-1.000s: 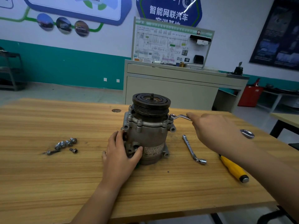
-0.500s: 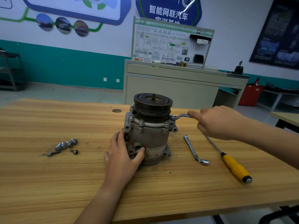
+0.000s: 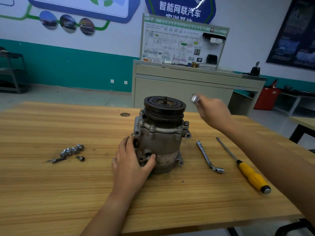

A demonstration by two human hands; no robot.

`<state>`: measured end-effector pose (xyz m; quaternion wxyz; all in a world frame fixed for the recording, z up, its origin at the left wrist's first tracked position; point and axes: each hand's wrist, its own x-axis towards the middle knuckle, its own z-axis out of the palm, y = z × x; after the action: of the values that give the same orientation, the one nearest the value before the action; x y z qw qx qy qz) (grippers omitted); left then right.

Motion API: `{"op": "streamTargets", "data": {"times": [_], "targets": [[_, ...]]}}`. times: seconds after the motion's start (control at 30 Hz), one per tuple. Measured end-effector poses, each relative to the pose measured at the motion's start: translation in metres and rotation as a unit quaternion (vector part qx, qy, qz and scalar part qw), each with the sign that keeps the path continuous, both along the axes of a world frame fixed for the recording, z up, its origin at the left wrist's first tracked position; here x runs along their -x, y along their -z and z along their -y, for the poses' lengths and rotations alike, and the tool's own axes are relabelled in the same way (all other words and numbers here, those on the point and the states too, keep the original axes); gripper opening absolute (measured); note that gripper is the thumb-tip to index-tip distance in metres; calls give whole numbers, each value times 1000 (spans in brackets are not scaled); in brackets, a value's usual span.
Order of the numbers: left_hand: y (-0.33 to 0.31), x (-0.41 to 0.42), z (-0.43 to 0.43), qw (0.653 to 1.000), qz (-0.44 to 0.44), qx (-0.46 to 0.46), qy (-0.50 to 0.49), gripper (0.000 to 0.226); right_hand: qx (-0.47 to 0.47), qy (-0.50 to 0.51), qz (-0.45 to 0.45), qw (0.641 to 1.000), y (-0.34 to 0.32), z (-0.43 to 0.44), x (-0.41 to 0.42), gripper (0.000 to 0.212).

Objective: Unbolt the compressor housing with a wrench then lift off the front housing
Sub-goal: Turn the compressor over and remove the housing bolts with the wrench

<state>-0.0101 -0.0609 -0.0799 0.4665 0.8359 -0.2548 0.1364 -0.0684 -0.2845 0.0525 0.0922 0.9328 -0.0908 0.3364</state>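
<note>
The grey compressor [image 3: 162,142] stands upright on the wooden table [image 3: 68,193], black pulley on top. Bolt heads sit around its upper flange. My left hand [image 3: 131,162] grips the lower left side of the housing, thumb across its front. My right hand [image 3: 213,111] is raised to the right of the pulley, blurred, holding a wrench whose shiny socket end [image 3: 194,99] sticks out above the fingers. The wrench is off the flange bolts.
A second L-shaped socket wrench [image 3: 208,156] lies right of the compressor, and a yellow-handled screwdriver [image 3: 245,167] further right. Several loose bolts [image 3: 71,151] lie at the left. A beige cabinet [image 3: 187,89] stands behind the table.
My right hand lifted the wrench off the right-hand flange bolt and raised it beside the pulley. My left hand stays on the housing.
</note>
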Motion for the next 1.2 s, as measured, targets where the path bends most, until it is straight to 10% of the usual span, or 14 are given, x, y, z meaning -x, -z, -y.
{"op": "streamTargets", "data": {"times": [0.17,0.33,0.67,1.2], "targets": [[-1,0,0,1000,-1,3,2,80,-184,10,80,980,-3,-8,55,21],[-3,0,1,1000,0,1,-1,79,-65,111,-149,980,-2,-28,79,21],[-1,0,-1,1000,-5,3,0,78,194,211,-295,911,0,-65,73,29],[0,-1,-2,1000,-16,6,4,78,205,41,-161,965,12,8,-15,36]]}}
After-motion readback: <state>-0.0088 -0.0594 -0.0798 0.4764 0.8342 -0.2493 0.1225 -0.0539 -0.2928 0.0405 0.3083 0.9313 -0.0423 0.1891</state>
